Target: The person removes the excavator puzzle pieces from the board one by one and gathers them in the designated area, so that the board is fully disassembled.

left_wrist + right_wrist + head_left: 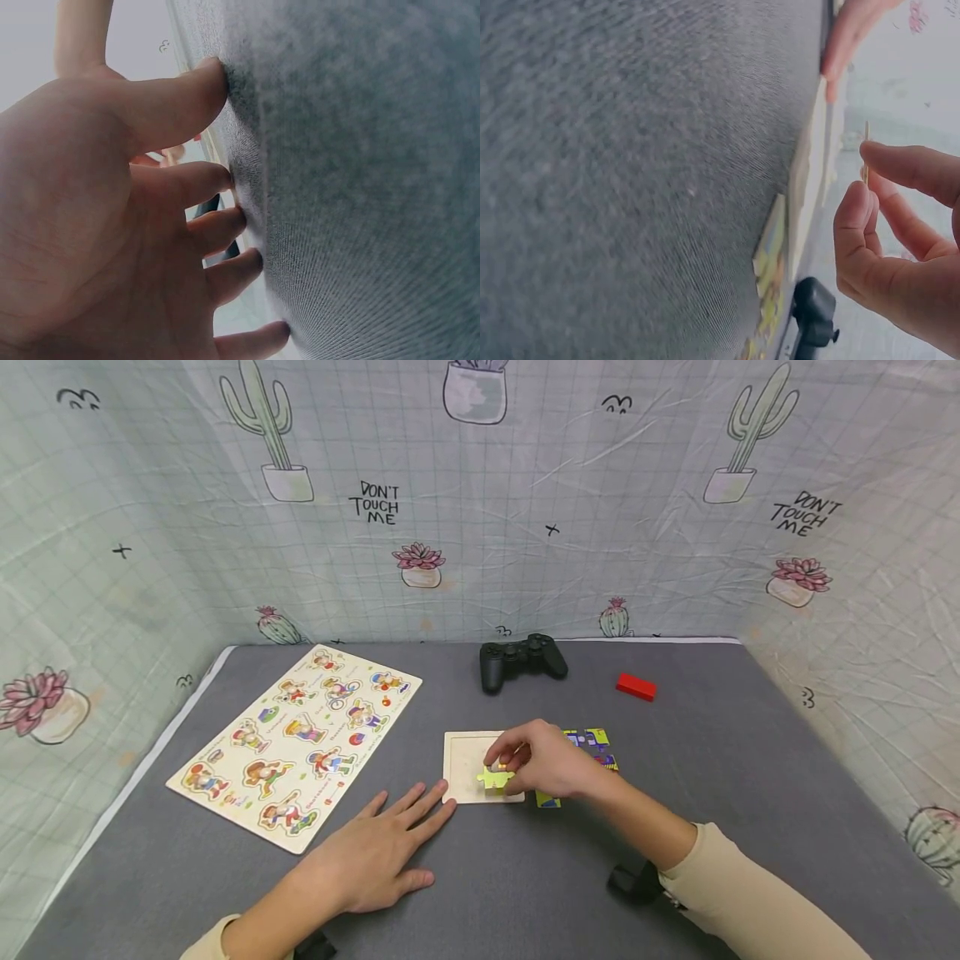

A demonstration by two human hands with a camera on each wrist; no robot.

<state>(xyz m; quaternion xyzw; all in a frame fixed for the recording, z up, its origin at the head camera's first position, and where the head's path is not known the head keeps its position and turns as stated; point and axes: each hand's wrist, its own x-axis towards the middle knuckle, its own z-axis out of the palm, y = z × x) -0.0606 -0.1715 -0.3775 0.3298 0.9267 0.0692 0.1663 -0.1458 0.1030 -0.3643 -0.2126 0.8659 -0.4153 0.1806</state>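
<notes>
My right hand [551, 760] pinches a yellow-green jigsaw piece [493, 778] above a small wooden puzzle tray [459, 768]. In the right wrist view the piece [866, 154] appears edge-on between thumb and fingers, off the tray's surface. My left hand [378, 852] lies on the grey table with fingers spread, its fingertips at the tray's lower left corner. In the left wrist view that hand [112, 217] holds nothing. More jigsaw pieces [597, 737] in purple and yellow lie right of the tray, partly hidden by the right hand and forearm.
A wooden picture board [300, 743] with cartoon figures lies on the left of the table. A black game controller [522, 662] sits behind the tray. Farther right is a red block [636, 687]. A patterned cloth wall [480, 510] encloses the back and sides.
</notes>
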